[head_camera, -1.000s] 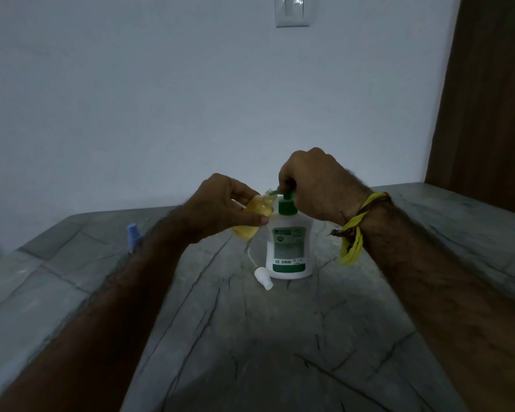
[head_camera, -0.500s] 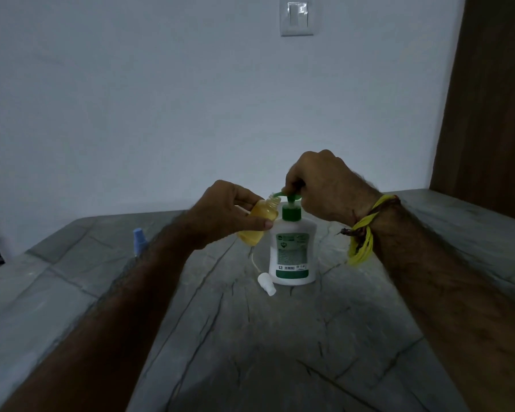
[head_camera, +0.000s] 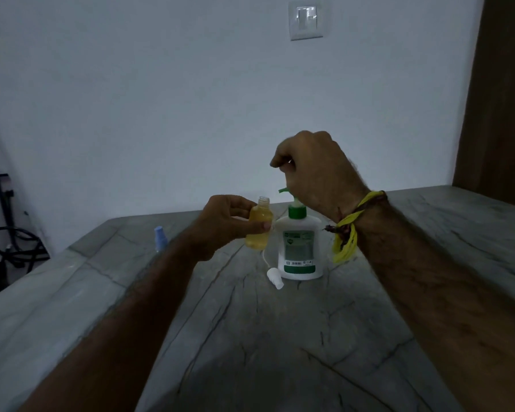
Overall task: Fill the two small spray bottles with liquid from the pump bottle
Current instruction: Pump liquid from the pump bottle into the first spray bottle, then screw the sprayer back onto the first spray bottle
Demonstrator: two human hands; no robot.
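table [head_camera: 280, 352]: grey stone | sprayer [head_camera: 274, 278]: white, lain just before pump bottle [head_camera: 299, 248] | spray bottle [head_camera: 258, 226]: uncapped, yellow-filled, upright, gripped by left hand [head_camera: 229, 224] beside pump bottle | right hand [head_camera: 312, 171]: curled above green pump [head_camera: 284, 190], nothing seen held | blue cap [head_camera: 160, 235]: stood far left

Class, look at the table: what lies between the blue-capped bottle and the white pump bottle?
In the head view, the left hand holding the open yellow spray bottle sits between the blue-capped bottle and pump bottle.
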